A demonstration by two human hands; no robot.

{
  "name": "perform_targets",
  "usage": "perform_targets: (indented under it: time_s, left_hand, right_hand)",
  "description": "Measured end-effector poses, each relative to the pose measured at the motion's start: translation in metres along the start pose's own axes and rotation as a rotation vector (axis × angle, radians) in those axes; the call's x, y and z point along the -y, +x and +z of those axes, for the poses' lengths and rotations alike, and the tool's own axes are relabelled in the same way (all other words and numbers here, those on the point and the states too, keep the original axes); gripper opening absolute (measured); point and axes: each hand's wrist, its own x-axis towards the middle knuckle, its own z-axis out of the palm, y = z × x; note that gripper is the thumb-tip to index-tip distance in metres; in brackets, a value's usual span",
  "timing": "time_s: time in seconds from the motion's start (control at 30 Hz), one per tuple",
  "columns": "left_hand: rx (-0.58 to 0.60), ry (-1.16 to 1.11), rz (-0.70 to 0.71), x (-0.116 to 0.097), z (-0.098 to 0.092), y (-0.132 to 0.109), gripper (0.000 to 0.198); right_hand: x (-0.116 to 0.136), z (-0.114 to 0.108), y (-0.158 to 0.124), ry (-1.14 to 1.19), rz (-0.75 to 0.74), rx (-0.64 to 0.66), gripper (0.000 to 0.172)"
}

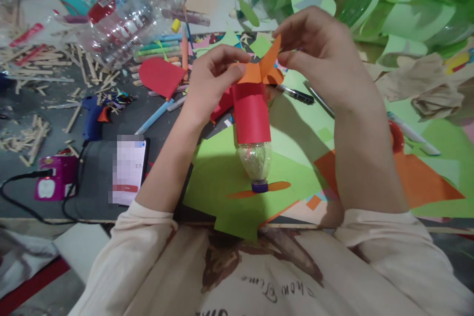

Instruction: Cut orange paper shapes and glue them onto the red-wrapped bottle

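A small clear bottle (255, 158) wrapped in red paper (252, 114) points toward me, cap end nearest. Its dark blue cap (259, 186) carries an orange paper propeller (279, 186). Orange paper pieces (249, 73) stand at its far end. My left hand (218, 76) pinches the orange paper on the left between thumb and fingers. My right hand (314, 52) is at the upright orange fin (272, 57), its thumb and index finger near the fin's edges. Beneath the bottle lies green paper (218, 177).
On the left are a blue glue gun (92, 116), a phone (129, 170), a purple box (55, 177) with a cable and scattered wooden sticks (37, 133). Clear bottles (122, 29) and green bottles (363, 5) stand at the back. Orange paper (422, 180) lies right.
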Motion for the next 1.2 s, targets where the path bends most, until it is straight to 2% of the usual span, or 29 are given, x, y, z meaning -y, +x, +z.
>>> perform_targets:
  time_s: [0.1, 0.2, 0.33, 0.47, 0.57, 0.7, 0.83, 1.03, 1.2]
  left_hand:
    - [-0.005, -0.099, -0.058, 0.011, -0.005, 0.006, 0.021]
    - [0.035, -0.103, -0.087, 0.018, -0.009, 0.008, 0.033]
    - [0.053, -0.075, -0.072, 0.017, -0.006, 0.004, 0.032]
    - [0.019, 0.055, -0.054, 0.011, 0.0, 0.0, 0.014]
    - [0.007, 0.119, -0.069, 0.01, 0.0, -0.001, 0.006]
    - [0.002, 0.171, -0.084, 0.014, -0.008, 0.001, 0.007]
    - [0.036, 0.162, -0.093, 0.018, -0.018, 0.003, 0.006]
    - [0.083, 0.107, -0.183, 0.015, -0.025, 0.003, 0.005]
    - [0.069, 0.11, -0.15, 0.017, -0.027, 0.002, 0.006]
  right_hand:
    - [-0.001, 0.003, 0.002, -0.087, 0.203, -0.055, 0.018]
    - [-0.003, 0.006, 0.004, -0.081, 0.38, -0.018, 0.013]
    - [-0.006, 0.005, 0.008, -0.01, 0.363, -0.007, 0.025]
    - [-0.015, 0.001, 0.012, 0.035, 0.402, 0.038, 0.034]
    - [-0.024, 0.0, 0.014, 0.124, 0.406, 0.087, 0.031]
    - [-0.031, 0.003, 0.014, 0.233, 0.421, 0.112, 0.028]
    - [-0.029, 0.011, 0.012, 0.205, 0.396, 0.074, 0.028]
    - [-0.026, 0.019, 0.009, 0.188, 0.305, 0.045, 0.026]
    - [-0.024, 0.021, 0.009, 0.18, 0.286, 0.025, 0.024]
